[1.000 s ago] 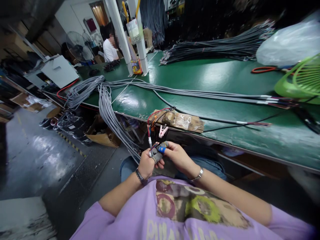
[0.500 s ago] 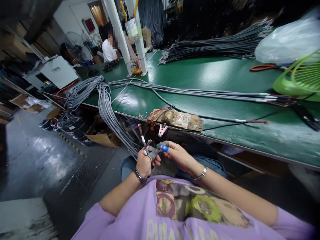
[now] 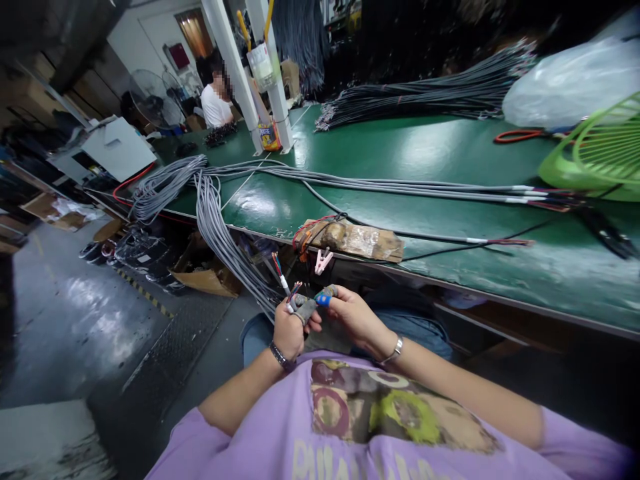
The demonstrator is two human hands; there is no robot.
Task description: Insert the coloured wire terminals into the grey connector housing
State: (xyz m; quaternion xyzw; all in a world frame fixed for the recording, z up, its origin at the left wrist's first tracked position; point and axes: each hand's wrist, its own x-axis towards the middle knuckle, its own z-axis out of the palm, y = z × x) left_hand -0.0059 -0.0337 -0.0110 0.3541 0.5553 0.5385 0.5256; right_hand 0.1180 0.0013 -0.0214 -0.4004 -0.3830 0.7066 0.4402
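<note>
My left hand, with grey finger coverings, is closed around the end of a grey cable whose thin coloured wires fan out above the thumb. Beside it a second cable end with a white sleeve and bare-tipped wires sticks up. My right hand, a blue wrap on its thumb, pinches at the wires close to the left fingertips; the exact wire is too small to make out. From the hands a bundle of grey cables runs up over the table edge.
On the green table lie more grey cables, a wooden block with a pink clip at its edge, and a black cable bundle. A green basket and plastic bag are right. A person sits far back.
My right hand has shifted slightly left, its fingertips closer to my left hand. The left hand keeps its hold on the cable. The view has moved a little.
</note>
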